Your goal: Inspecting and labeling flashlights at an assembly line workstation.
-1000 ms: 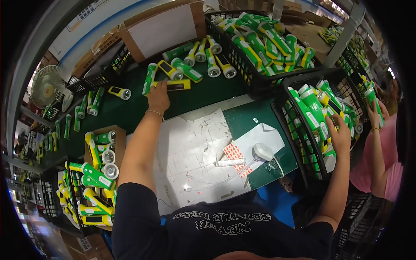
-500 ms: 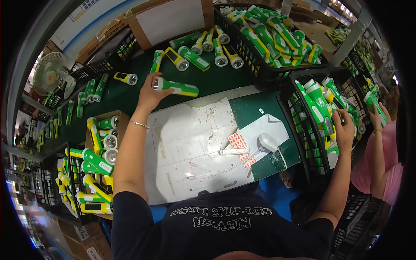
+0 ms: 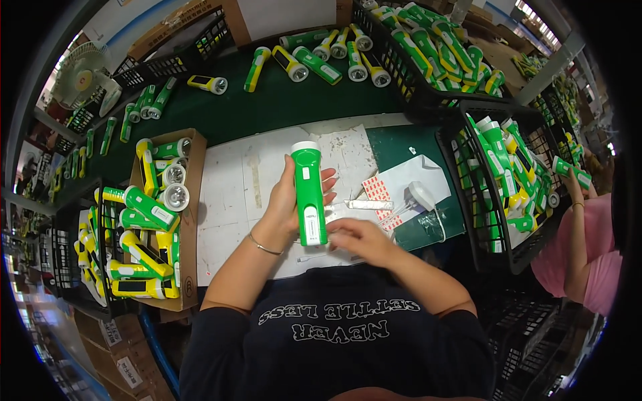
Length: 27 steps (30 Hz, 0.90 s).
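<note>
Dark green tabletop (image 3: 217,112), blue-striped pale wall (image 3: 112,24) at upper left, slanting grey post (image 3: 550,63) at upper right

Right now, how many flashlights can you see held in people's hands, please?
2. One white-rimmed green flashlight is in the person's left hand; a second green flashlight, far right, is in a co-worker's hand. Others may be hidden behind the crates.

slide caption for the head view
Left hand holding a green flashlight, right hand close by, a box of flashlights at left.
</note>
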Tool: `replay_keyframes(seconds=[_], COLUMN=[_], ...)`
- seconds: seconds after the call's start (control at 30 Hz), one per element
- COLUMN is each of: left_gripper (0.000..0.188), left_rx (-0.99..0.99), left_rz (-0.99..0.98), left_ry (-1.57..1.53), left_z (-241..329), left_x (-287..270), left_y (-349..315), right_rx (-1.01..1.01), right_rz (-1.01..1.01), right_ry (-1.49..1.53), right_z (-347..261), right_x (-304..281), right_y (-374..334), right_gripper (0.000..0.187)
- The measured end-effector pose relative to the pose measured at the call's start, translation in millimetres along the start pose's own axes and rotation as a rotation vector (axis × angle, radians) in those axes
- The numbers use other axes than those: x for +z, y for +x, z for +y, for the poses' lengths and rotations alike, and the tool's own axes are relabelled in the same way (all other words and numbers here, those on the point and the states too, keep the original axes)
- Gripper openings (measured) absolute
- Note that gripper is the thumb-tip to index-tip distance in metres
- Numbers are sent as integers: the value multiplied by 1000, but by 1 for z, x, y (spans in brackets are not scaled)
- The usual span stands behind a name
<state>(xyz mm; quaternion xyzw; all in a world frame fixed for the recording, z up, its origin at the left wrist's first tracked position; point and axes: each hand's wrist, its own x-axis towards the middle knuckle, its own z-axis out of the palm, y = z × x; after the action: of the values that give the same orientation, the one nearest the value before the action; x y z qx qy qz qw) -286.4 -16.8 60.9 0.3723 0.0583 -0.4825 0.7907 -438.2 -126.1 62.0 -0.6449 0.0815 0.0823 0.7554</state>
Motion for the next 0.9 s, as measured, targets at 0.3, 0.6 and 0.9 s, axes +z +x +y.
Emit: replay_keyframes(seconds=[0.3, 0.6, 0.9], left_gripper=[37, 34, 38], left_rx=[85, 17, 46], left_rz=[-56, -89, -60], left_ry=[171, 59, -12], left_z=[-19, -26, -22], left_x=[-20, -33, -21], left_y=[-20, -11, -15], right_rx=[14, 12, -51], right_rz=[64, 67, 69], right_ry=[-224, -316, -376], right_z=[17, 22, 7], right_x=[31, 31, 16], right_y=[16, 14, 9], right_gripper=[35, 43, 35])
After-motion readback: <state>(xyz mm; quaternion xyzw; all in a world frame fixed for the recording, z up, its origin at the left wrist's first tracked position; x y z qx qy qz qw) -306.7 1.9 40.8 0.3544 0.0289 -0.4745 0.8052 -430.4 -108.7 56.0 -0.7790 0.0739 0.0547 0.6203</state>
